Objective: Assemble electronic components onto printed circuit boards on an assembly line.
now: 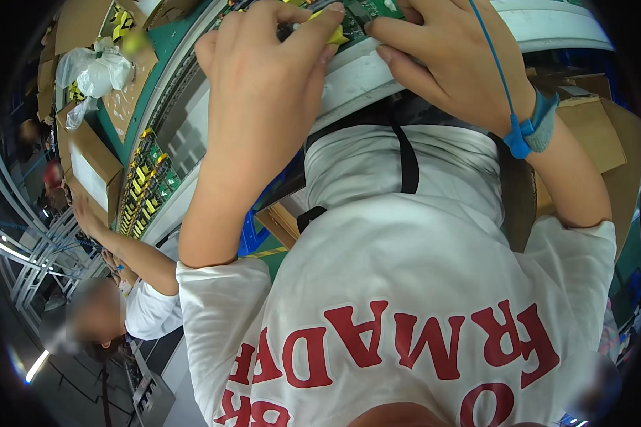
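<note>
At the top edge, my left hand (263, 71) is closed, with its thumb and fingertips pressed on a small yellow-wrapped component (339, 35) at a green circuit board (389, 7). Just right of it, my right hand (456, 60) reaches over the same board with bent fingers drawn together. The frame's edge cuts off part of that hand, and I cannot make out what its fingertips hold. A blue wrist strap (525, 135) with a thin cord circles my right wrist. Dark parts stand on the board between the hands.
The white conveyor rail (363, 77) curves below my hands. More boards with yellow and black components (146, 186) lie on the line at left. Beyond are an open carton (92, 160) and a white plastic bag (105, 71). A co-worker's arm (139, 260) reaches in. Cardboard (591, 132) stands at right.
</note>
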`<action>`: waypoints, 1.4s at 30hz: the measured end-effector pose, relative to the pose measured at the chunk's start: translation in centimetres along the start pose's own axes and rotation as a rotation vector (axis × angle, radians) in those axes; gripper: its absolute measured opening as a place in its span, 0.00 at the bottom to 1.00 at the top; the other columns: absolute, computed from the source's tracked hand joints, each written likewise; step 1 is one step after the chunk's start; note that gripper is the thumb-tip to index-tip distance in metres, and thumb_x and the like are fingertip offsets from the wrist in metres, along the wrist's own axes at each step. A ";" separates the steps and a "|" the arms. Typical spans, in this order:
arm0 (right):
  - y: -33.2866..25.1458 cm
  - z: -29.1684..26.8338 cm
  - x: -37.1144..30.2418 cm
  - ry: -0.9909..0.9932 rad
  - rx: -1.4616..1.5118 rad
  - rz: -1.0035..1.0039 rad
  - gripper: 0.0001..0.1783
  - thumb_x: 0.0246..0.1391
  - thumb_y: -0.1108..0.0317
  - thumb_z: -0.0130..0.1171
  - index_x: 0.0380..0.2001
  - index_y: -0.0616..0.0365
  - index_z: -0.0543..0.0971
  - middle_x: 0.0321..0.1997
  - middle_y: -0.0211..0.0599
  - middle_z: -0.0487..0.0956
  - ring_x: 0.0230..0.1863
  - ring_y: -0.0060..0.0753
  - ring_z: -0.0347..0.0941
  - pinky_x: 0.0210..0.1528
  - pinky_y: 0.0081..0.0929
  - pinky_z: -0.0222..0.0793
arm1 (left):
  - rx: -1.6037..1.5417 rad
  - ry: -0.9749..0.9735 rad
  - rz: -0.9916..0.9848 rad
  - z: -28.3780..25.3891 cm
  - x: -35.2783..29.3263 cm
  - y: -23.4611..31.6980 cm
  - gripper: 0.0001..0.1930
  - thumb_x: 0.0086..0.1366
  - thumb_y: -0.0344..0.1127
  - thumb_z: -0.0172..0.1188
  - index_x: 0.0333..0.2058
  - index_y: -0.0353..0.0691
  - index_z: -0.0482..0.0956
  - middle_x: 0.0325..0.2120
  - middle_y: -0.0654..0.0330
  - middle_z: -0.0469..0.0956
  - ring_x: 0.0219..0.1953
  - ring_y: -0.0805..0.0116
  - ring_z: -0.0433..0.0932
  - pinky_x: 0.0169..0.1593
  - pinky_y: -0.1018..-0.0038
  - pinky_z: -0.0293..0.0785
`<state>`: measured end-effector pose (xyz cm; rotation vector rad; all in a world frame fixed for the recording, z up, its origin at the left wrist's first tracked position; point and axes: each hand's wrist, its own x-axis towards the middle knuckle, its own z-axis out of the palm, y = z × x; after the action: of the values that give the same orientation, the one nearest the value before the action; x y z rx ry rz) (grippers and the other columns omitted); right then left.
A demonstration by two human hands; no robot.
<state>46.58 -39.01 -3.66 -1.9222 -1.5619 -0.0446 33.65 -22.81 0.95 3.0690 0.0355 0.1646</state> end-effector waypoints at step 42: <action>-5.4 5.1 3.3 0.176 -0.096 0.217 0.19 0.46 0.60 0.65 0.40 0.56 0.74 0.34 0.34 0.75 0.40 0.38 0.70 0.40 0.36 0.60 | -0.334 0.046 0.210 -0.2 -0.8 -5.5 0.18 0.47 0.19 0.53 0.37 0.36 0.85 0.44 0.55 0.77 0.51 0.49 0.68 0.58 0.58 0.60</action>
<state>40.96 -33.20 -3.81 -2.0909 -1.2507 -0.1931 32.73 -17.37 0.70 2.7291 -0.2826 0.2270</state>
